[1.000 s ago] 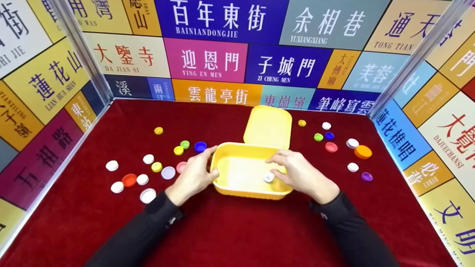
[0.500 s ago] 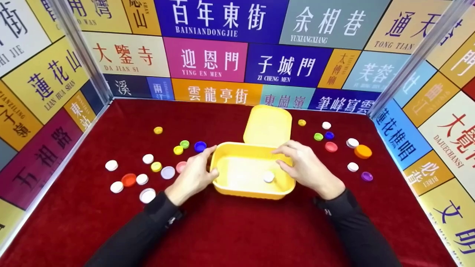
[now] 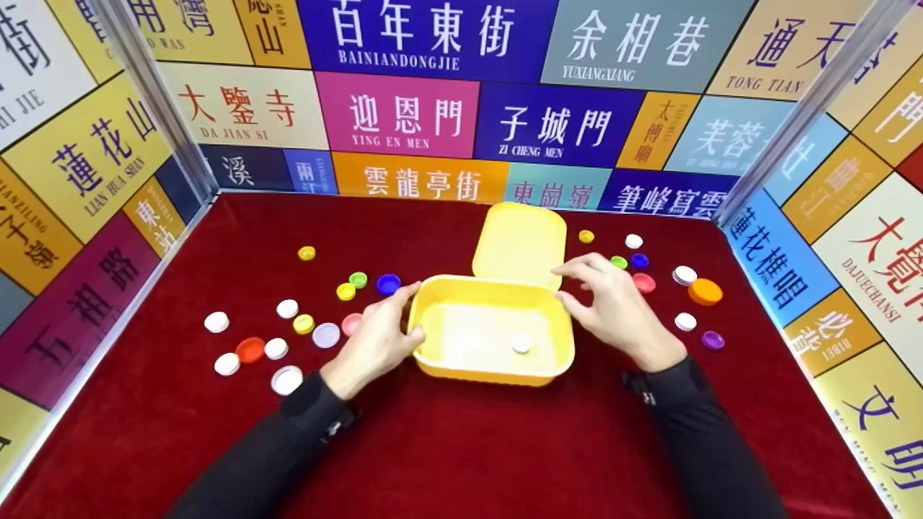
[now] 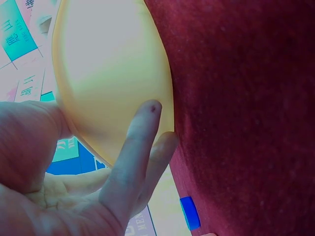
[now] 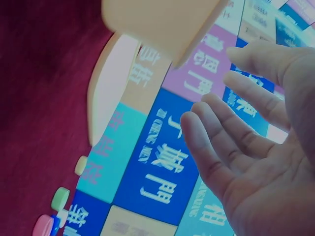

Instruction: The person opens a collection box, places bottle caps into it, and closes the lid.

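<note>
A yellow box (image 3: 490, 373) stands on the red cloth with one white cap (image 3: 520, 343) lying inside, toward its right end. My left hand (image 3: 375, 342) grips the box's left end, thumb at the near rim; the left wrist view has the hand (image 4: 113, 182) with fingers along the yellow wall (image 4: 108, 83). My right hand (image 3: 619, 310) is in the air just right of the box, holding nothing. In the right wrist view this hand (image 5: 246, 157) has its fingers spread apart, below the box (image 5: 157, 24) in the picture. Behind the box lies the yellow lid (image 3: 520, 241).
Several loose caps lie left of the box, among them a red one (image 3: 250, 350), a blue one (image 3: 388, 284) and a lilac one (image 3: 326, 335). Others lie on the right, including an orange one (image 3: 705, 291) and a purple one (image 3: 712, 340). Printed panels (image 3: 404, 115) wall the table.
My right hand has let go of the white cap inside the box and moved up and to the right, out past the rim. My left hand has stayed on the box.
</note>
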